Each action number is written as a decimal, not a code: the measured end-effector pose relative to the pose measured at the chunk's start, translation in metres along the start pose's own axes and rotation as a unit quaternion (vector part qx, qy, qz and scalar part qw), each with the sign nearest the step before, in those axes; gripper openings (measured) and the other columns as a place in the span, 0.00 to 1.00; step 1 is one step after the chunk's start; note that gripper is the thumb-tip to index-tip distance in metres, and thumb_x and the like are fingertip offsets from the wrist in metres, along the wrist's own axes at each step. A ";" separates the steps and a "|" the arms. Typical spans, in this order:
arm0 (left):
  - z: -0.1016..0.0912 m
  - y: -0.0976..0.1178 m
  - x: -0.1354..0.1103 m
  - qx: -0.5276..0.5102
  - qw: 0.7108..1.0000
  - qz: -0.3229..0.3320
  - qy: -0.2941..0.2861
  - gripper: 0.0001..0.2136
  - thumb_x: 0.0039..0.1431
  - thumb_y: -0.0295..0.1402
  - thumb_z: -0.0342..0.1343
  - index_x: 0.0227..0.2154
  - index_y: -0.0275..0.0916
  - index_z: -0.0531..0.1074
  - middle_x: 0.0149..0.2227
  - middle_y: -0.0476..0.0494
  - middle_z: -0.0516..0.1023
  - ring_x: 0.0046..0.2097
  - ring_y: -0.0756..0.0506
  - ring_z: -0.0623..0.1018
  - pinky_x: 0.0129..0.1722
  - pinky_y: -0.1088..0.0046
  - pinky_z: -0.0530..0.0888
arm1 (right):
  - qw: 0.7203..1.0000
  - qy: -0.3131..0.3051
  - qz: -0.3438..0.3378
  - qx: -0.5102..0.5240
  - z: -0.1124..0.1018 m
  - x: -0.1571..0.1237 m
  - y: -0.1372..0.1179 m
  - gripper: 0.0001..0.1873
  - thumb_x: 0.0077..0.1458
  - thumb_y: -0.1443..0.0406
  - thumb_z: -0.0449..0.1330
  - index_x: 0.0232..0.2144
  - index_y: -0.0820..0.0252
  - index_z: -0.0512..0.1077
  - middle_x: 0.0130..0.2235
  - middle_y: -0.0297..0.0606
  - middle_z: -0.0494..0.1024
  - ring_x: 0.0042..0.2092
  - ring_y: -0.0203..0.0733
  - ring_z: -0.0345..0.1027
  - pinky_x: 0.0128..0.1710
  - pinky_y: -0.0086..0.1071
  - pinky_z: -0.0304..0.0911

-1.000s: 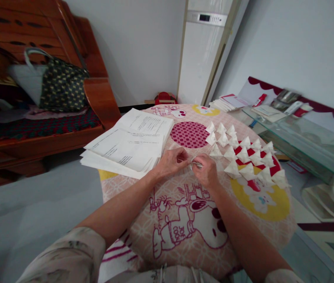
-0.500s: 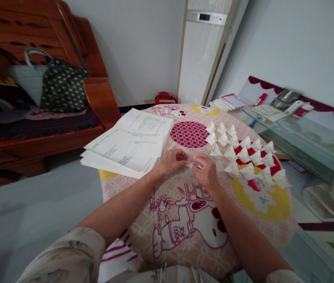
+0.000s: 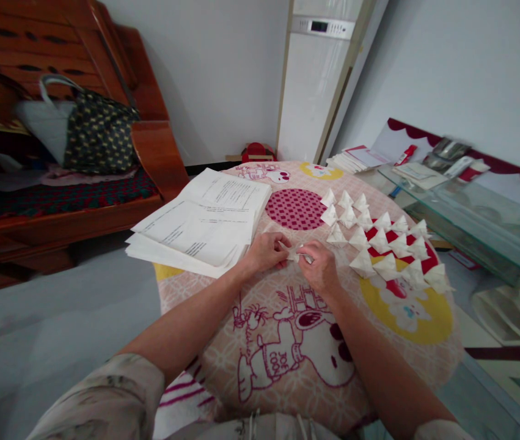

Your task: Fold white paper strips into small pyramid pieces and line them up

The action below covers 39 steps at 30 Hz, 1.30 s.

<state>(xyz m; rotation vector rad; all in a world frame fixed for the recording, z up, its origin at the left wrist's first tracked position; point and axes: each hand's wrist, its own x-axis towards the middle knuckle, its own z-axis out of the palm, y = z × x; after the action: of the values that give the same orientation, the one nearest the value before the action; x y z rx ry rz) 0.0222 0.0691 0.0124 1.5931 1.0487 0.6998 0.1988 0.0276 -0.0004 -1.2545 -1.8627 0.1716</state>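
Note:
Between my two hands is a small piece of folded white paper [image 3: 293,255], mostly covered by the fingers. My left hand [image 3: 269,251] pinches its left end, fingers curled. From the other side my right hand [image 3: 318,263] grips it, thumb and fingers closed. Both hands are low over the middle of the round table. To the right, several pointed folded paper pieces [image 3: 379,241] stand in rows on the patterned tablecloth [image 3: 296,391]. A stack of printed paper sheets [image 3: 200,223] lies to the left, near my left hand.
A glass-topped cabinet [image 3: 475,214] adjoins the table at the right, with a red marker-like item [image 3: 406,155] and a metal bowl [image 3: 445,153] on it. A wooden bench [image 3: 159,150] with a patterned bag [image 3: 99,131] stands at the left. A tall white air conditioner [image 3: 312,91] stands behind.
My fingers have shifted slightly on the folded paper, and the left fingers curl a little more. The rows of paper pieces and the stack stay as they were.

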 end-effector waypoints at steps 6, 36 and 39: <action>0.001 0.003 -0.001 0.171 0.982 0.050 0.060 0.10 0.48 0.23 0.54 0.35 0.36 0.75 0.19 0.53 0.75 0.22 0.51 0.74 0.26 0.76 0.68 | 1.000 -0.002 -0.009 -0.003 0.001 0.000 -0.002 0.11 0.47 0.74 0.55 0.29 0.57 0.76 0.32 0.40 0.76 0.36 0.44 0.70 0.38 0.35 0.66; 0.009 0.004 -0.004 0.138 0.976 0.157 0.055 0.06 0.53 0.33 0.59 0.32 0.36 0.74 0.35 0.44 0.78 0.36 0.48 0.77 0.37 0.72 0.76 | 0.969 -0.055 0.157 0.183 0.000 -0.002 0.011 0.08 0.46 0.65 0.61 0.28 0.60 0.79 0.26 0.34 0.79 0.29 0.40 0.70 0.29 0.31 0.62; 0.012 0.004 -0.006 0.165 0.972 0.156 0.066 0.06 0.52 0.31 0.59 0.34 0.36 0.73 0.35 0.44 0.77 0.36 0.47 0.77 0.35 0.73 0.75 | 0.966 -0.054 0.164 0.190 0.002 -0.002 0.012 0.08 0.45 0.65 0.61 0.29 0.60 0.79 0.29 0.36 0.81 0.31 0.41 0.71 0.32 0.32 0.64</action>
<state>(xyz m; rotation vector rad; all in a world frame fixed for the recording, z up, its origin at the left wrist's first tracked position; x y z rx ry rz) 0.0312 0.0583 0.0135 2.0510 1.0614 0.8849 0.2062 0.0324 -0.0094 -1.2866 -1.5987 0.7538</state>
